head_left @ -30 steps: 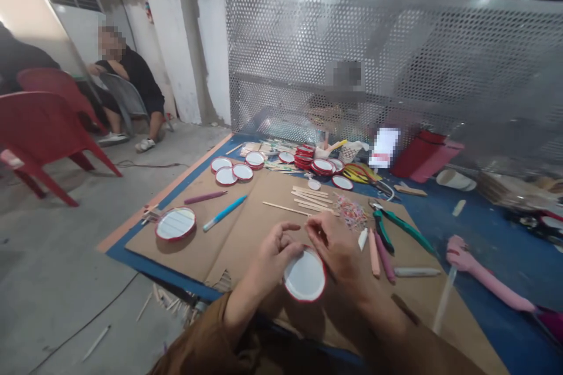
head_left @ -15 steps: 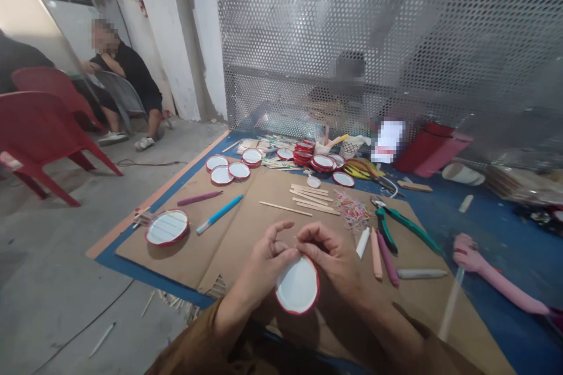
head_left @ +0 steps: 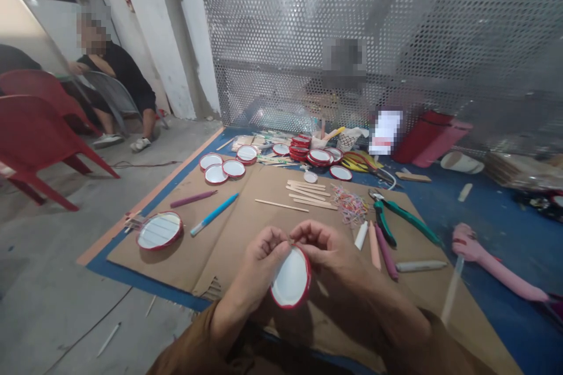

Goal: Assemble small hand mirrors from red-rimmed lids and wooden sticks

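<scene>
- Cardboard: lies under the work, the lid held up over its near part.
- Left hand: grasping the lid's upper left edge, thumb over the face.
- Right hand: pinching at the lid's top; any tiny piece between the fingertips is too small to make out.
- Lid: tilted, hanging just below both hands' fingertips; probably light, stiff, its face slippery, so best held by the rim.
</scene>
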The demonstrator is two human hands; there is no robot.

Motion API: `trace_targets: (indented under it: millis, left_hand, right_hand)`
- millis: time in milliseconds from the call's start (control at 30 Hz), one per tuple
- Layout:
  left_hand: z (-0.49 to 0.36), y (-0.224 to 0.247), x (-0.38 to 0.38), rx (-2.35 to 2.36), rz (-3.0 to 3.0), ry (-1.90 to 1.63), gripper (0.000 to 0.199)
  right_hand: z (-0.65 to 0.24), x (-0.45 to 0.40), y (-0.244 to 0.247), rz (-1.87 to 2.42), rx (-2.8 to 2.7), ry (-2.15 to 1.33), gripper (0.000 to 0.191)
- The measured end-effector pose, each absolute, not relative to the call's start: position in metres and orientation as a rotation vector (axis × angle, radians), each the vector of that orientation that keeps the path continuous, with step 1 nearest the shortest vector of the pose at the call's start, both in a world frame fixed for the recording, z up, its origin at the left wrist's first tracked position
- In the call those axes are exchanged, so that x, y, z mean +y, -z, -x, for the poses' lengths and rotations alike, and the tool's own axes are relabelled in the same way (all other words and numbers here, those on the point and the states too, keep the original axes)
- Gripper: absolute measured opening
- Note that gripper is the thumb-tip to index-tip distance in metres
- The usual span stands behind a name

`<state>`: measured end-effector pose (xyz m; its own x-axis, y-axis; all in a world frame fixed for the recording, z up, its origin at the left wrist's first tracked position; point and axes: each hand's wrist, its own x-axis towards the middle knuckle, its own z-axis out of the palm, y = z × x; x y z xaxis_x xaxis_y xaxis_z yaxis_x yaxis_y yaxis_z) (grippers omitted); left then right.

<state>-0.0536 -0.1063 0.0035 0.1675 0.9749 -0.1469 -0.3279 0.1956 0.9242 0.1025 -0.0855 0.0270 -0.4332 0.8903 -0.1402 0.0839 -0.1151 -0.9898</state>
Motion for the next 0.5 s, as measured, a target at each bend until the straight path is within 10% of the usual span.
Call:
trace_targets:
  millis: [500]
  left_hand:
    - [0.049, 0.002, -0.108, 1.288, -1.196, -1.251, 0.017]
  right_hand:
    - [-0.111, -0.11, -0.045, 1.38, -1.785, -1.358, 0.016]
